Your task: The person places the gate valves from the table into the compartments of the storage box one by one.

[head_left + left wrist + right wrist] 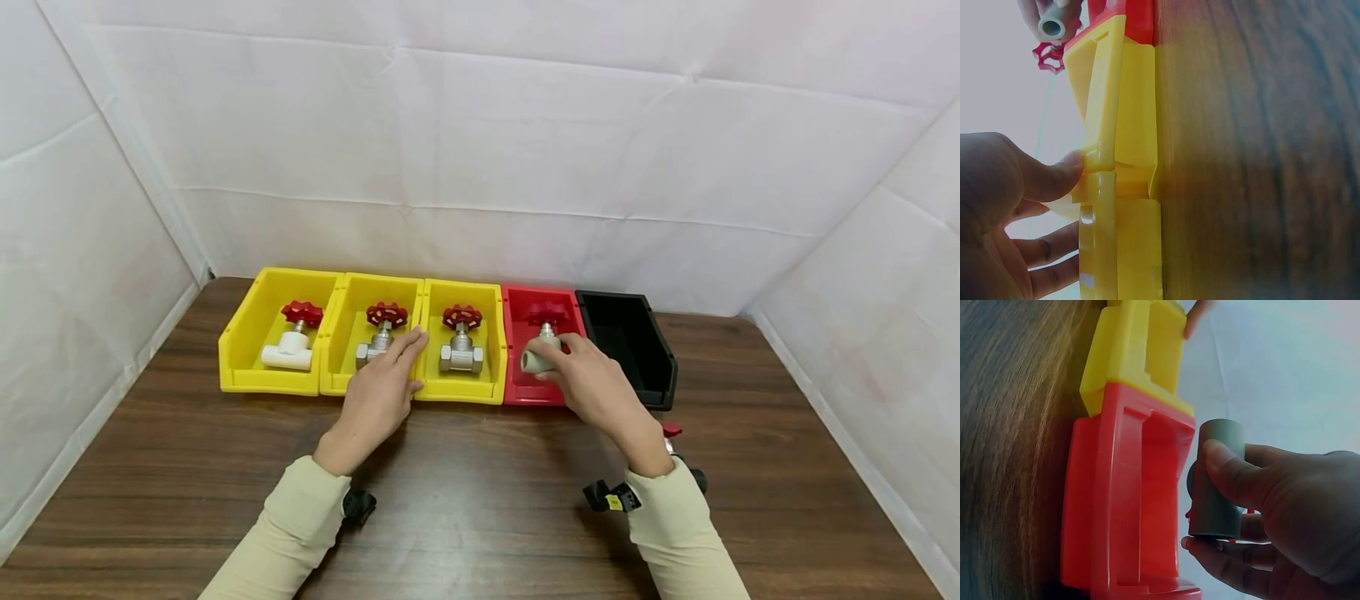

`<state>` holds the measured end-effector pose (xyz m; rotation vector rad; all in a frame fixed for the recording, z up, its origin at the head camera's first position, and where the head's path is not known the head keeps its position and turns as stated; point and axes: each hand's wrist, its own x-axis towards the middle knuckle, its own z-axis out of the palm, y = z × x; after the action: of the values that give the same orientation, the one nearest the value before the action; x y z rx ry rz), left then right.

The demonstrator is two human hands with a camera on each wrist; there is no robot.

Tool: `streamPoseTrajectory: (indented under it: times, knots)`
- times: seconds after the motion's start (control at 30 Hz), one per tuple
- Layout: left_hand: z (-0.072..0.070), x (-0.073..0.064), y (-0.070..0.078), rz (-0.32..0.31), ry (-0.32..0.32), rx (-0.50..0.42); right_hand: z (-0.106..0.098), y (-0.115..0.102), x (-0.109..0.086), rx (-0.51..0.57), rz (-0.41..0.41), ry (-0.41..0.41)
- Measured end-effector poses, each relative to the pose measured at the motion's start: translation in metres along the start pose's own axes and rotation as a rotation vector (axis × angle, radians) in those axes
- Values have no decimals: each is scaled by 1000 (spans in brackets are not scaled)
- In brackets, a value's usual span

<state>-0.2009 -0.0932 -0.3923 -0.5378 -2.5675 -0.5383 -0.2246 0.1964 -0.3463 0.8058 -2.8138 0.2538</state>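
Observation:
My right hand pinches the grey pipe-like body of a valve with a red handwheel. It is over the red bin; in the right wrist view, the grey body shows between thumb and fingers, beside the bin's open front. My left hand rests at the adjoining edges of two yellow bins, its fingers extended and its thumb touching the front rim. Under those fingers, a metal valve with a red handwheel is partly hidden in the middle yellow bin.
Another metal valve lies in the right yellow bin. The left yellow bin holds a white valve. A black bin ends the row. A red-handled object is partly hidden behind my right wrist. White sheeting stands behind.

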Motion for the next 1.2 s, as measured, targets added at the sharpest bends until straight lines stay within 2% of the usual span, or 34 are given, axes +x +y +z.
streamPoseTrajectory:
  times: [0.6,0.8,0.93,1.2]
  knots:
    - [-1,-1,1,11,6,2,18,11,10,17,18,-18]
    - [-1,-1,0,7,8,5,23,9,13,23,47,-50]
    - [-1,-1,-1,1,1,9,27,9,15,-8,50,-76]
    - [1,-1,-1,12,14,7,37,16,23,-134,-6,-60]
